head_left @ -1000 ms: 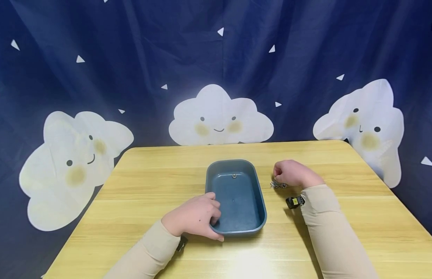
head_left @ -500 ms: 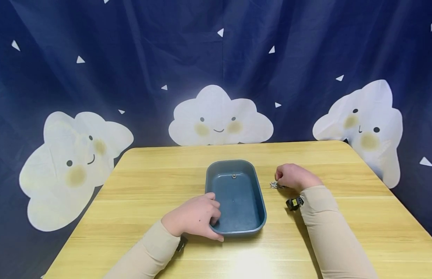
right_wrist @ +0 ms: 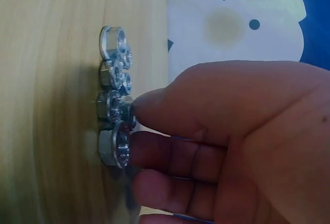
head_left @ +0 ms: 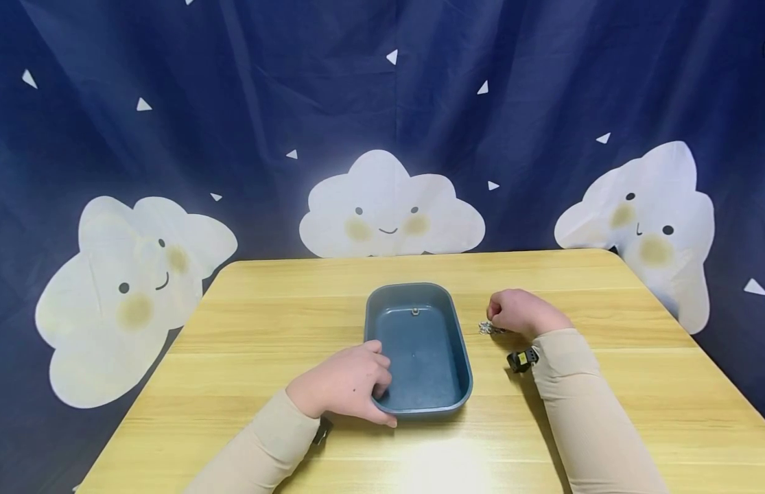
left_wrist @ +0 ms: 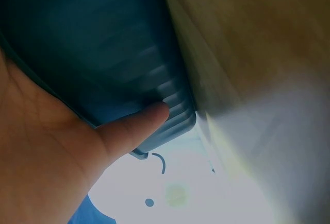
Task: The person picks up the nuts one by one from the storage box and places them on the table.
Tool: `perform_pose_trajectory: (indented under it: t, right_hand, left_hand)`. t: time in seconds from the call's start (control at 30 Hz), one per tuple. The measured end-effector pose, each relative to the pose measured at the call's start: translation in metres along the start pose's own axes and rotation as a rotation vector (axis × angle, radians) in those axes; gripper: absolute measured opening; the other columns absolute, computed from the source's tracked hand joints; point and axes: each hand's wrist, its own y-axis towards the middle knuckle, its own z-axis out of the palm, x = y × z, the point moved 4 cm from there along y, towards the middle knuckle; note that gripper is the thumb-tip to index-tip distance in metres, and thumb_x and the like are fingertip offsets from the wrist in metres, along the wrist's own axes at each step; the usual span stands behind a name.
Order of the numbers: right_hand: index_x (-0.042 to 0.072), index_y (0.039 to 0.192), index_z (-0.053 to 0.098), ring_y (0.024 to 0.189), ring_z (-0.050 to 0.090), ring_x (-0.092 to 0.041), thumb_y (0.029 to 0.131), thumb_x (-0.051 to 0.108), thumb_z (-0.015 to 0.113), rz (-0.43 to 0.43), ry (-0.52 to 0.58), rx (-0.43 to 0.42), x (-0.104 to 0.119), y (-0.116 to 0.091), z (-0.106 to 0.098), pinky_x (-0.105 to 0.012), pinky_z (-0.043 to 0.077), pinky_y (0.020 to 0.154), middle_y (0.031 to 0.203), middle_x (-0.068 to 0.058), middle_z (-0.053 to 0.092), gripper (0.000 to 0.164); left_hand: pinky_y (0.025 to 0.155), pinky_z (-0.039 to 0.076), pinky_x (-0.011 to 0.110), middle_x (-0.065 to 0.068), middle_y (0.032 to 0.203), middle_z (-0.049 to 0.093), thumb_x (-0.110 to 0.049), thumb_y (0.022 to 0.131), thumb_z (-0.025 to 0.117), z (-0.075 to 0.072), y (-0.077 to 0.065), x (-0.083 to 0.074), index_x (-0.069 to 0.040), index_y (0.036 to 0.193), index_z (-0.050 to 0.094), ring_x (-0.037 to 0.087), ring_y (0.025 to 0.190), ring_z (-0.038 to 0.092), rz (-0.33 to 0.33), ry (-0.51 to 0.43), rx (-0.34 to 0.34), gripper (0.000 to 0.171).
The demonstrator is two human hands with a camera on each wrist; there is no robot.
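Note:
A dark blue rectangular bin (head_left: 428, 405) stands on the table; my left hand (head_left: 348, 381) grips its near left corner. Its fingers reach inside over the rim, and its thumb (left_wrist: 136, 123) presses the ribbed outer wall in the left wrist view. Inside the bin, by its far end, lies one nut (head_left: 416, 312). To the right of the bin my right hand (head_left: 524, 312) is at a cluster of shiny flanged hex nuts (right_wrist: 109, 105). Thumb and curled index finger pinch a small nut (right_wrist: 127, 113) at the cluster's edge, partly hidden by the thumb.
The light wood table (head_left: 265, 329) ends in a rounded far edge. Behind it hangs a dark blue curtain (head_left: 265, 82) printed with clouds. A small black wrist camera (head_left: 521, 359) sits beneath the right sleeve, close over the tabletop.
My right hand has come slightly nearer and lower onto the nuts over the last second, and has stayed there this past half second. The left hand and bin are unmoved.

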Motion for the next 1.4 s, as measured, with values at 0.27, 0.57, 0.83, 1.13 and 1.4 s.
perform_pose_trajectory:
  t: [0.27,0.57,0.83,1.13,1.4]
  right_hand:
    - [0.015,0.083,0.065,0.072,0.053,-0.018,0.087,0.011,0.061,-0.023,-0.006,-0.031,0.005,0.0,-0.006,-0.036,0.043,0.068,0.077,0.001,0.059,0.006]
    - [0.015,0.083,0.062,0.073,0.054,-0.018,0.09,0.017,0.066,-0.064,-0.033,-0.055,0.021,-0.003,-0.014,-0.039,0.044,0.072,0.075,0.002,0.058,0.008]
    - [0.014,0.089,0.065,0.077,0.056,-0.02,0.091,0.02,0.068,-0.072,-0.054,-0.075,0.034,-0.007,-0.019,-0.04,0.045,0.075,0.081,0.001,0.061,0.007]
    - [0.014,0.091,0.066,0.076,0.057,-0.018,0.088,0.016,0.063,-0.139,-0.065,-0.124,0.051,-0.011,-0.025,-0.041,0.047,0.076,0.083,0.003,0.064,0.005]
    - [0.015,0.093,0.067,0.074,0.057,-0.016,0.088,0.016,0.064,-0.174,-0.061,-0.137,0.071,-0.01,-0.024,-0.04,0.047,0.075,0.083,0.005,0.064,0.006]
  left_hand:
    - [0.063,0.026,0.021,-0.018,0.063,0.034,-0.066,0.069,0.081,0.001,0.0,0.0,-0.028,0.054,0.043,0.01,0.07,0.029,-0.01,-0.016,0.006,0.055]
    - [0.064,0.026,0.021,-0.018,0.063,0.033,-0.066,0.069,0.08,0.0,0.001,0.001,-0.028,0.054,0.043,0.01,0.07,0.029,-0.007,-0.003,-0.007,0.055]
    - [0.065,0.026,0.021,-0.018,0.062,0.033,-0.067,0.069,0.08,0.002,0.001,0.001,-0.028,0.054,0.043,0.01,0.07,0.028,0.0,0.002,-0.013,0.056]
    - [0.065,0.026,0.021,-0.018,0.062,0.033,-0.066,0.069,0.08,0.0,0.001,0.0,-0.028,0.054,0.043,0.01,0.069,0.029,0.003,-0.004,-0.012,0.056]
    - [0.065,0.026,0.021,-0.018,0.062,0.032,-0.065,0.068,0.081,0.0,0.001,0.0,-0.028,0.054,0.042,0.01,0.069,0.028,0.003,-0.007,-0.014,0.056]
